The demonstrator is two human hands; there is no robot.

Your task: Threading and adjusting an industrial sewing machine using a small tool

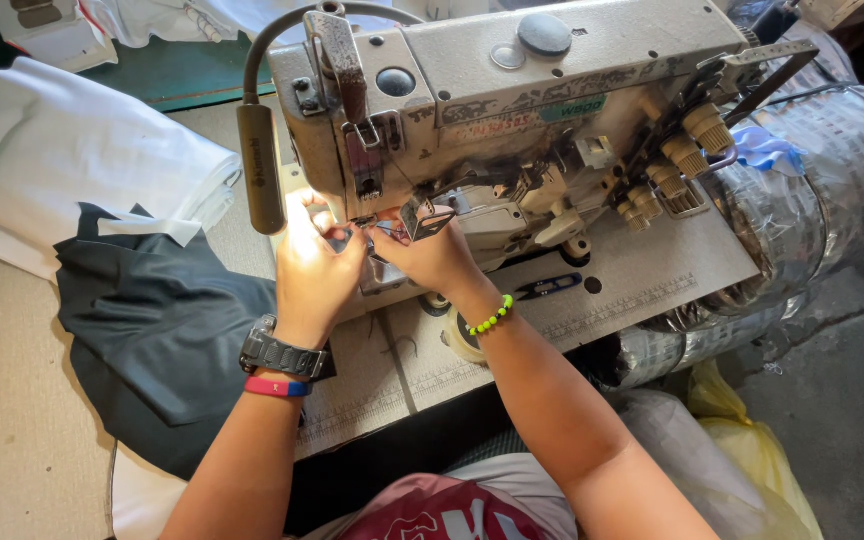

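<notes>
Where the needle area sits under the head of the worn, beige metal sewing machine, both hands are working close together. The left hand is curling its fingers at the needle; what its grip is pinching, I cannot tell. The right hand is likewise bent in, its hold hidden. Dark fabric is lying crumpled on the pale worktop, beside folded white cloth. Small snips are resting nearby.
</notes>
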